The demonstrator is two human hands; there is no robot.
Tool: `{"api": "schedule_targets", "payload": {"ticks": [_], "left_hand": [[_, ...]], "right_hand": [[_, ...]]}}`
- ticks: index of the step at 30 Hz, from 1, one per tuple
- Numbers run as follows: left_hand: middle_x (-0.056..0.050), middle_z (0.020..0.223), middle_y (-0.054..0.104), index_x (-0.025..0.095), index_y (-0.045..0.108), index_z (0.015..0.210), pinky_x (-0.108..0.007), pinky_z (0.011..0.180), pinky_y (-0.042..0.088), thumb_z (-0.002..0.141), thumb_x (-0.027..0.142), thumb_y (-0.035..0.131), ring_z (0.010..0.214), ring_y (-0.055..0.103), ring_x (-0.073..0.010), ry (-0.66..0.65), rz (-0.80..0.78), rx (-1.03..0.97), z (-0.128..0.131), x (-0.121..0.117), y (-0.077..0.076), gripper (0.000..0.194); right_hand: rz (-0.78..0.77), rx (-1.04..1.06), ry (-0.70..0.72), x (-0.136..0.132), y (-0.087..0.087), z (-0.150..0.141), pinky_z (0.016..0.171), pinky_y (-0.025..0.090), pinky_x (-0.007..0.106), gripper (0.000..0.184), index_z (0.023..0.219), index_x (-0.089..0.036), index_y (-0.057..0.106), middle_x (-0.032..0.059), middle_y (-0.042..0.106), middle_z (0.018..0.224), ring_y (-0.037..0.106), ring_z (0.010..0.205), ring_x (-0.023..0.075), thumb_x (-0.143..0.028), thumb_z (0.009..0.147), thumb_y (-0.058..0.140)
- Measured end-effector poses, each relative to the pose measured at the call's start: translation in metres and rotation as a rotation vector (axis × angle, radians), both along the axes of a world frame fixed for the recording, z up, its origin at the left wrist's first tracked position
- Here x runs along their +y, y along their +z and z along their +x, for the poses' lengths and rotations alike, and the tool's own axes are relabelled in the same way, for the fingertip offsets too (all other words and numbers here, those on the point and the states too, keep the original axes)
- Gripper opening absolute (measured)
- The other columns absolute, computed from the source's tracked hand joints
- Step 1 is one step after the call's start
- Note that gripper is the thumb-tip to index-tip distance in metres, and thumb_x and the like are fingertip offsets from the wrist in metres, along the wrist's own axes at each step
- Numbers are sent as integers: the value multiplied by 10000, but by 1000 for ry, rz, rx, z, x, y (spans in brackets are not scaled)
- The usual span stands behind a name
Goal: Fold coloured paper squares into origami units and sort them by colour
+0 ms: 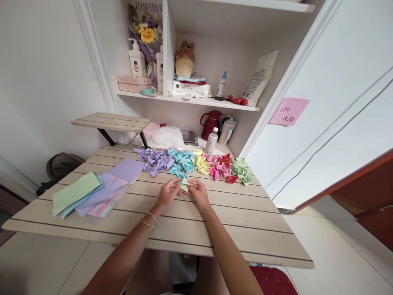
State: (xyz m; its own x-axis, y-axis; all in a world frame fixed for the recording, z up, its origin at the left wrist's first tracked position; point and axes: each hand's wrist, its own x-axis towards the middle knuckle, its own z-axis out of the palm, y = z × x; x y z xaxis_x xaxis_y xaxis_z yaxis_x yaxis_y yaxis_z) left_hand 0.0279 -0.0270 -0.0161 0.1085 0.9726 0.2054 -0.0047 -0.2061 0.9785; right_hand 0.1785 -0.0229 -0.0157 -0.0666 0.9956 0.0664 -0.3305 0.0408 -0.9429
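A small folded piece of light green paper [184,185] is held between both hands, just above the table's middle. My left hand [168,192] pinches its left side, and my right hand [199,191] grips its right side with closed fingers. The exact fold is too small to make out. Beyond the hands lie folded paper pieces in groups: purple [156,159], blue [181,160], yellow [201,164], pink [219,168] with some red, and green [242,170]. Fanned sheets of coloured paper [104,192] lie to the left, a green one on top.
The slatted wooden table [245,229] has a small raised stand [112,122] at its back left. Behind the folded pieces stand a plastic bottle [211,141], a red jug [211,125] and a light tumbler [227,132]. Shelves above hold a plush toy [185,59] and pump bottles [136,59].
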Motion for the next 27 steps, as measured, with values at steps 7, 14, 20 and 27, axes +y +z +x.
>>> {"api": "schedule_targets", "payload": {"ticks": [7, 14, 20, 27], "left_hand": [[-82, 804, 713, 131, 691, 900, -314, 722, 522, 645, 293, 691, 746, 660, -200, 120, 17, -91, -2, 5, 0, 303], [-67, 777, 710, 134, 713, 762, -292, 694, 506, 566, 272, 751, 724, 645, -185, 36, -2, -89, -10, 7, 5, 243], [-34, 684, 665, 138, 658, 686, -260, 642, 489, 636, 318, 709, 657, 607, -148, 27, 26, -73, -9, 8, 4, 193], [-65, 769, 690, 126, 653, 792, -294, 735, 496, 621, 310, 718, 755, 638, -176, -1, -33, -138, -7, 7, 2, 259]], "right_hand": [[44, -87, -12, -2, 6, 8, 592, 555, 303, 358, 898, -168, 628, 27, 681, 679, 642, 569, 159, -408, 640, 691], [106, -160, 111, -2, 9, 17, 616, 539, 305, 300, 789, -166, 696, 24, 683, 646, 637, 575, 166, -377, 583, 750], [96, -171, 147, -2, 9, 18, 551, 519, 290, 326, 818, -178, 657, 16, 667, 615, 616, 525, 157, -455, 651, 700], [155, -197, 112, 1, 2, 14, 580, 510, 290, 340, 865, -181, 621, 18, 650, 639, 608, 565, 155, -448, 665, 688]]}}
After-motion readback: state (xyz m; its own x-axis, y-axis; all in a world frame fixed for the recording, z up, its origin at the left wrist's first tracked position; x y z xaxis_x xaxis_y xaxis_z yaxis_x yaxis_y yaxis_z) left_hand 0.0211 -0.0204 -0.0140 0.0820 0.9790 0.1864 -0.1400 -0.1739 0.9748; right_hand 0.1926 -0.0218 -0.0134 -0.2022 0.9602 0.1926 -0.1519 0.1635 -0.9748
